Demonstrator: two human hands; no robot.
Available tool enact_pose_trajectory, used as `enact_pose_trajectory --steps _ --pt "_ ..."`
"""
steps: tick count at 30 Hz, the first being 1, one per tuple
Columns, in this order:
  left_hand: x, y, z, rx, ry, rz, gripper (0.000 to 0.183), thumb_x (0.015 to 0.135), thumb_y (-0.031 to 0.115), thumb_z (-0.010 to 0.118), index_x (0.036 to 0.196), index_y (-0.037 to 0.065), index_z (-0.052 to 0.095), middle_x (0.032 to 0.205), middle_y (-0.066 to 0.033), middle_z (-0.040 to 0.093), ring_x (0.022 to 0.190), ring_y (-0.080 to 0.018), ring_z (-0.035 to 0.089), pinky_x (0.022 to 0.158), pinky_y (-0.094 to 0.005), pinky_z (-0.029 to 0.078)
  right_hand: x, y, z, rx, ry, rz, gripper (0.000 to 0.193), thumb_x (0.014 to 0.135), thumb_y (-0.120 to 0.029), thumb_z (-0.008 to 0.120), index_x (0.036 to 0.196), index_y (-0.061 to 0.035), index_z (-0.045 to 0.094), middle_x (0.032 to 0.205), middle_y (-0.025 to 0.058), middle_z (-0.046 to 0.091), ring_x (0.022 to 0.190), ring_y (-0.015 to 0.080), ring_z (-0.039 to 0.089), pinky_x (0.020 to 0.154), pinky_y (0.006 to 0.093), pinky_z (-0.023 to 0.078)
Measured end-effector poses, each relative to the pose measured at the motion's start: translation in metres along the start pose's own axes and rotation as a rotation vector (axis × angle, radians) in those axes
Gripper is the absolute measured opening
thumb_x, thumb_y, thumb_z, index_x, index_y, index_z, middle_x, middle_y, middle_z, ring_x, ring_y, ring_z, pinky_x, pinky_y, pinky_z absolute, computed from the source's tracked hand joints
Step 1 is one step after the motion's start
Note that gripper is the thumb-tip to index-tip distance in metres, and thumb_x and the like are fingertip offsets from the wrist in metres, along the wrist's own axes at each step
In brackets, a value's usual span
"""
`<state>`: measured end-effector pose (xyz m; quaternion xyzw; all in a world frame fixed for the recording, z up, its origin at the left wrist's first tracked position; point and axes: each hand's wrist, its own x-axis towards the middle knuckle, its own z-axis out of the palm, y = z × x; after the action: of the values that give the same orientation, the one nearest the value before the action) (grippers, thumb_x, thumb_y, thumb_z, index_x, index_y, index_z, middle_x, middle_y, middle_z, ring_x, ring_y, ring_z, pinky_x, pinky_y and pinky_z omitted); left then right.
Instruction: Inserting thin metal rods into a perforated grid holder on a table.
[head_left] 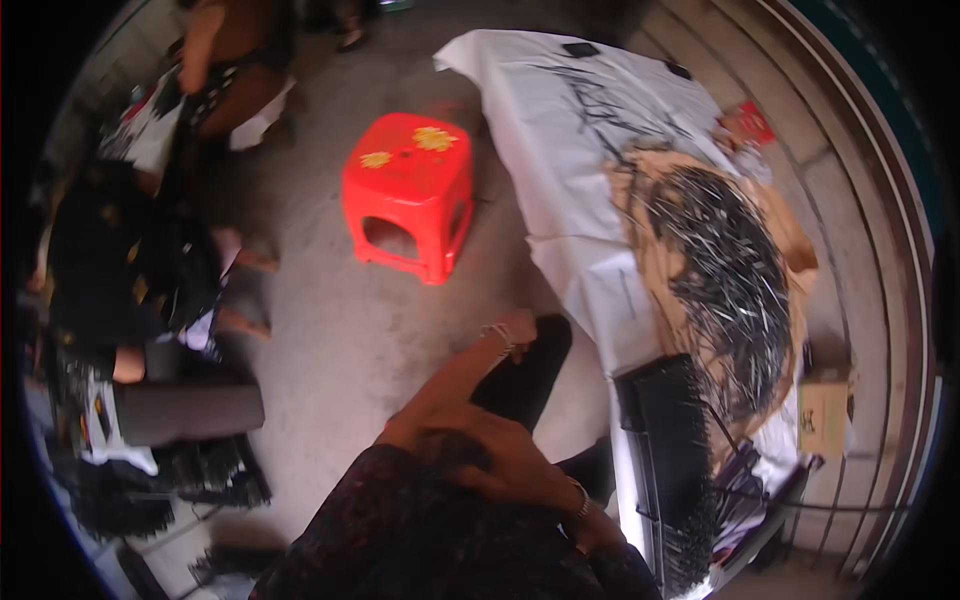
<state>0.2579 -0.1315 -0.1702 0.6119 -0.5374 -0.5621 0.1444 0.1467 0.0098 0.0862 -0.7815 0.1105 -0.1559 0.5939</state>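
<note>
My left forearm reaches forward, and my left hand (520, 329) rests on a knee in black trousers (545, 350). A light bracelet (496, 336) circles that wrist. The left fingers are blurred and partly hidden, so their pose is unclear. My right hand (510, 455) lies across my left forearm close to the elbow, its thumb apart from the fingers, holding no object. Another bracelet (579, 497) is on the right wrist. Just right of my knee stands a table covered with a white sheet (560, 200). A black bristly strip (665, 450) lies along its near end.
A red plastic stool (408, 170) with yellow flowers stands ahead on the grey floor. A heap of dark, shiny strips (725, 270) lies on brown paper (650, 270) on the table. A cardboard box (824, 415) is at the right. Other people (130, 260) sit at the left beside black bundles (210, 470).
</note>
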Motion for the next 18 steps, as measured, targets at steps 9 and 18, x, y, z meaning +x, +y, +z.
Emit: enact_pose_trajectory --steps 9,18 --pt "0.01 0.121 -0.075 -0.117 -0.129 0.077 0.036 0.089 0.031 0.056 0.075 -0.001 0.065 0.056 -0.0121 0.064 0.039 -0.0153 0.055 0.037 -0.0264 0.037 0.023 0.017 -0.062 -0.17 0.282 0.205 0.044 0.092 -0.037 0.061 0.12 -0.0038 0.05 0.11 0.0211 0.056 0.09 0.0363 0.061 0.078 0.0416 0.051" --pt "0.117 0.251 -0.002 0.553 0.327 0.934 0.06 0.084 0.049 0.065 0.108 -0.006 0.064 0.112 -0.0237 0.064 0.107 -0.0358 0.059 0.092 -0.0461 0.046 -0.115 0.036 -0.137 -0.605 1.209 0.385 0.035 0.094 -0.033 0.059 0.112 -0.004 0.057 0.103 0.0193 0.056 0.092 0.0394 0.059 0.074 0.0464 0.05"
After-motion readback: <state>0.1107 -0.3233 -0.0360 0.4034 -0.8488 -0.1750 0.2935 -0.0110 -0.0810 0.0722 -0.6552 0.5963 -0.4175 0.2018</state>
